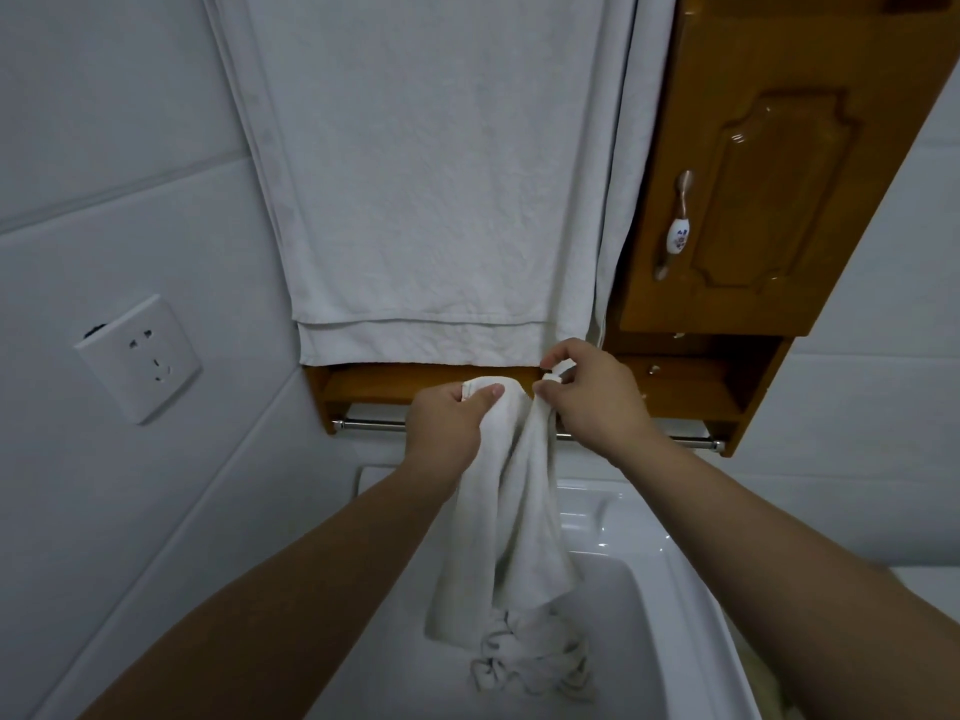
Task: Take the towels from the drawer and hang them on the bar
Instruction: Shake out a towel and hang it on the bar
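White towel [519,511] in the grip of left hand [447,426] and right hand [597,402], tail in sink [680,631].

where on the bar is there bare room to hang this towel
Bare bar runs from its left end to the left hand, and another bit right of the right hand. The middle is crowded by both hands and the towel.
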